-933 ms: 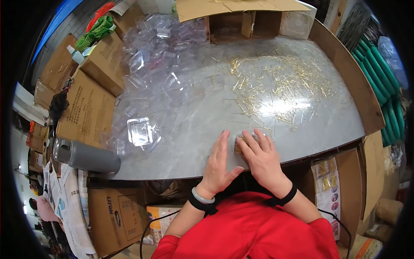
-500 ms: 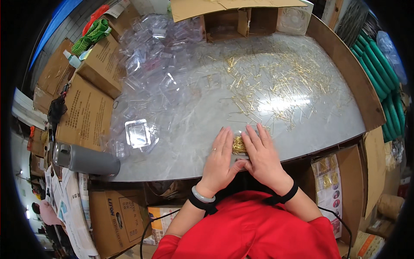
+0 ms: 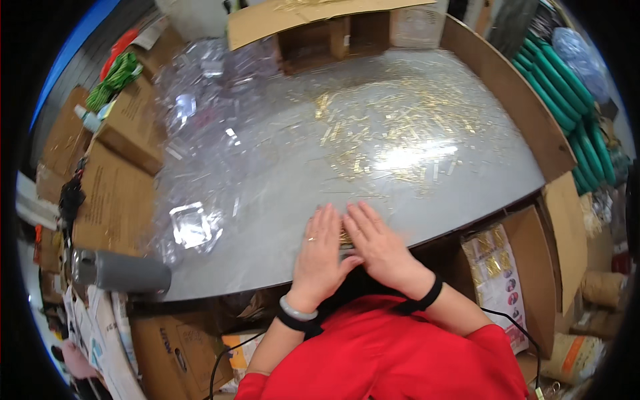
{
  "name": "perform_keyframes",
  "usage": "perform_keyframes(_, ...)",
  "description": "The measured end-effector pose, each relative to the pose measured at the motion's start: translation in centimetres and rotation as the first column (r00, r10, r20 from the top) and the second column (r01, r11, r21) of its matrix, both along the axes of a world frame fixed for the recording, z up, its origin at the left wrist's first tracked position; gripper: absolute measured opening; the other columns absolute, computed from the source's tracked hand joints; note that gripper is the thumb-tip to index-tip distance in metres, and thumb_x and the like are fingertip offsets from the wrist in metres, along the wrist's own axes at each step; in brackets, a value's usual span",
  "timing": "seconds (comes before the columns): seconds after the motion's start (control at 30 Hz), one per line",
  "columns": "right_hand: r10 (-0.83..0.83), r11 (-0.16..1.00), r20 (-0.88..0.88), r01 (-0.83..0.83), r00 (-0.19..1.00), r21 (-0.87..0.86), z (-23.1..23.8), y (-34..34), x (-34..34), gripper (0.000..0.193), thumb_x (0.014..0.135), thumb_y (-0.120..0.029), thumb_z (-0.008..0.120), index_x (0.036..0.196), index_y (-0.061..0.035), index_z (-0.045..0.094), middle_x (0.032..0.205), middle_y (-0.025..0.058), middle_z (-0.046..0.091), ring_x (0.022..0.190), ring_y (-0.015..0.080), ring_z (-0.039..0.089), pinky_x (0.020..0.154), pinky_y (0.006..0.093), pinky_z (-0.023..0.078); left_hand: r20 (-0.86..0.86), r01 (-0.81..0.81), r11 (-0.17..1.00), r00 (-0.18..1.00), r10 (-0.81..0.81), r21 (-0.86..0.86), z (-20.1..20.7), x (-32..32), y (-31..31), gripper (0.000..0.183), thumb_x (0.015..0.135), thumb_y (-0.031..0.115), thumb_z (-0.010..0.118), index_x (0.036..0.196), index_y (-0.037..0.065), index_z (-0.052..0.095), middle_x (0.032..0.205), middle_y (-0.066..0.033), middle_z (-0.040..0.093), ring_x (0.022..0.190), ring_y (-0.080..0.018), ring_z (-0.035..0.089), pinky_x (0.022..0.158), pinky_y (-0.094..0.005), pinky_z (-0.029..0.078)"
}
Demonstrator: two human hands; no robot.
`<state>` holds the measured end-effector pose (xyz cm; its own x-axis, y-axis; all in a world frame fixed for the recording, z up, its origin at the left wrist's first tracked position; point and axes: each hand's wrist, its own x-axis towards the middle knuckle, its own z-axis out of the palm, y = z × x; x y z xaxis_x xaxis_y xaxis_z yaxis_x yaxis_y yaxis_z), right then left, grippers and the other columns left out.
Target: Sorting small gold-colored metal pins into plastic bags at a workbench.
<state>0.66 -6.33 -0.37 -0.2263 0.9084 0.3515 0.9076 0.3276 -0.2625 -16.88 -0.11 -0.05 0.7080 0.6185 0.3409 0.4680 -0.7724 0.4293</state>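
Wires (image 3: 345, 236), gold and bunched, lie between the person's two hands at the near edge of the grey table (image 3: 263, 227), as the head view shows. Left hand (image 3: 319, 260) and right hand (image 3: 379, 250) are both laid out flat, fingers straight and side by side, with only a narrow gap between them where the bunch shows. Neither hand is curled round it; how firmly they press cannot be told, since the fingers cover most of it. The left thumb points across toward the right hand, near its thumb side. A pale bangle (image 3: 297, 309) sits on the left wrist, and a black band (image 3: 427, 295) on the right.

Farther off, loose wires (image 3: 427, 113) are scattered over the middle and right of the table. Clear boxes (image 3: 200, 120) are heaped along the left, with a shiny tray (image 3: 191, 227) at the near end of the heap. A grey flask (image 3: 127, 272) lies on its side at the near left corner. Cardboard bins (image 3: 305, 50) stand at the far edge, and a brown board (image 3: 517, 100) walls the right side.
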Motion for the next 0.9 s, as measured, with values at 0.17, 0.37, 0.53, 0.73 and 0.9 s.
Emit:
perform_keyframes(0.17,-0.108,0.993,-0.106,0.112,0.988,0.034,1.0,-1.1,1.2,0.066,0.091,-0.020,0.067,0.144,0.0090,0.041,0.151,0.0285,0.040,0.143,0.0469,0.036,0.117,0.0473,0.036,0.175,0.007,0.997,0.984,0.005,-0.073,-0.2,-1.1,-0.2,0.101,0.096,0.072,0.041,0.154,-0.010,0.025,0.159,-0.0311,0.027,0.147,-0.0496,0.027,0.121,-0.0528,0.024)
perform_keyframes(0.37,-0.569,0.810,0.002,0.561,0.822,0.170,0.1,-3.1,16.4,0.060,0.097,-0.016,0.061,0.147,0.0074,0.037,0.151,0.0326,0.040,0.142,0.0491,0.037,0.120,0.0520,0.031,0.137,-0.004,0.995,0.990,0.018,-0.101,0.4,-0.8,-0.5,0.099,0.097,0.070,0.042,0.154,-0.010,0.025,0.156,-0.0313,0.033,0.144,-0.0502,0.032,0.118,-0.0520,0.029)
perform_keyframes(0.53,-0.869,0.493,0.064,0.847,0.491,0.197,-1.0,-7.0,33.7,0.050,0.103,-0.022,0.052,0.142,0.0065,0.042,0.149,0.0317,0.042,0.139,0.0493,0.037,0.118,0.0519,0.031,0.084,-0.015,0.995,0.996,0.023,-0.099,0.7,-0.1,-0.5,0.099,0.098,0.072,0.037,0.154,-0.009,0.027,0.156,-0.0303,0.035,0.146,-0.0476,0.032,0.118,-0.0486,0.030)
perform_keyframes(0.73,-0.901,0.433,0.144,0.874,0.410,0.222,-3.3,-7.5,44.2,0.051,0.101,-0.026,0.056,0.139,0.0055,0.044,0.146,0.0278,0.046,0.136,0.0451,0.042,0.114,0.0525,0.036,0.030,-0.048,0.997,0.998,0.050,-0.052,0.4,-0.1,-0.4,0.094,0.096,0.062,0.054,0.151,-0.011,0.031,0.152,-0.0300,0.039,0.143,-0.0469,0.035,0.117,-0.0501,0.031)
perform_keyframes(0.9,-0.921,0.354,0.206,0.931,0.330,0.088,-3.5,-6.6,44.2,0.060,0.099,-0.032,0.059,0.148,-0.0034,0.038,0.151,0.0211,0.044,0.140,0.0406,0.040,0.109,0.0589,0.038,0.003,-0.065,0.998,0.998,0.065,-0.022,0.4,-0.3,-0.5,0.091,0.094,0.057,0.060,0.149,-0.011,0.034,0.150,-0.0304,0.041,0.142,-0.0473,0.037,0.117,-0.0506,0.031)
